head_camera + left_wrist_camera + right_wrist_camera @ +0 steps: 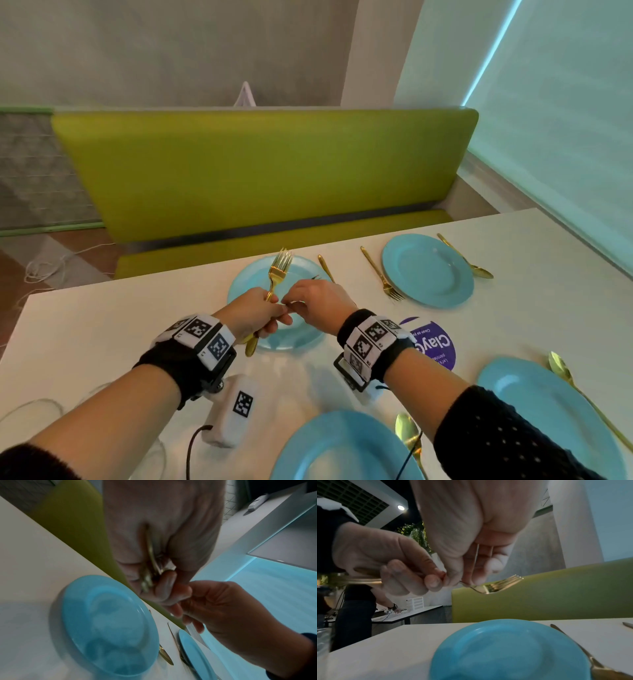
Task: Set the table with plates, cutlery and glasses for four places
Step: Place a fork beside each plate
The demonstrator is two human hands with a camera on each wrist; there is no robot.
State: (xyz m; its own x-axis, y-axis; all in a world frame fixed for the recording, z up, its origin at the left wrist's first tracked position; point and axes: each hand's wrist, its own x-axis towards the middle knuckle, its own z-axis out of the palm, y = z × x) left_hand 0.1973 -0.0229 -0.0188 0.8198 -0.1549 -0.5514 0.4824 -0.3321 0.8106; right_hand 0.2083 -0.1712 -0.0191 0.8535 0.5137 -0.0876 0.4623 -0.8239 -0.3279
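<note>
Just right of the far-left plate (pixel 301 337), a purple sticker (pixel 433 342) read "Clay". Above that plate, the left hand (pixel 251 313) gripped gold forks (pixel 278 270) while the right hand (pixel 317 303) pinched one fork's neck. Only the right wrist view showed a bystander (pixel 356 615).

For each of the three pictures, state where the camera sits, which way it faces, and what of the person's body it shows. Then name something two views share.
Head: on the head, looking forward and down at the table; both forearms show.
Left wrist: under the left hand, looking along its fingers; the right hand shows too.
Right wrist: under the right hand, facing the bench; the left hand shows too.
Shared: head and right wrist both show the forks above the plate.
</note>
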